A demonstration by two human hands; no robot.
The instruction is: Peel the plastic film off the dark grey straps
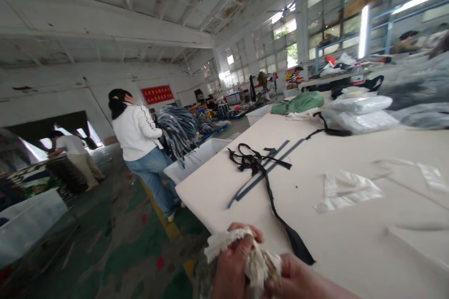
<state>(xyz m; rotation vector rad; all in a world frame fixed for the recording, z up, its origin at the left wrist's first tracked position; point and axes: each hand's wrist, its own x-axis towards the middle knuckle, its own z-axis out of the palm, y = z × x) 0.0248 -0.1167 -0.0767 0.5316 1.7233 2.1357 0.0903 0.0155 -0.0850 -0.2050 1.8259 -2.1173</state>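
Note:
Both my hands grip a crumpled off-white cloth (pixel 258 266) in front of the near table edge. Around its upper left part my left hand (pixel 235 257) is closed, fingers curled over the fabric. My right hand (pixel 294 276) pinches the lower right side of it, slightly blurred by motion. Just beyond, a tangled black fabric strip (pixel 253 161) lies on the pale tabletop (pixel 224 187), its long tail (pixel 293 238) running toward my right hand. Blue-grey strips (pixel 256 180) lie beneath the tangle.
Plastic-wrapped packets (pixel 361 112) and a green bundle (pixel 298 103) sit at the table's far side. Clear plastic scraps (pixel 351 189) lie at right. A white bin (pixel 199 159) adjoins the table's left edge; beside it a person (pixel 136 135) carries a bundle of grey strips (pixel 177 131).

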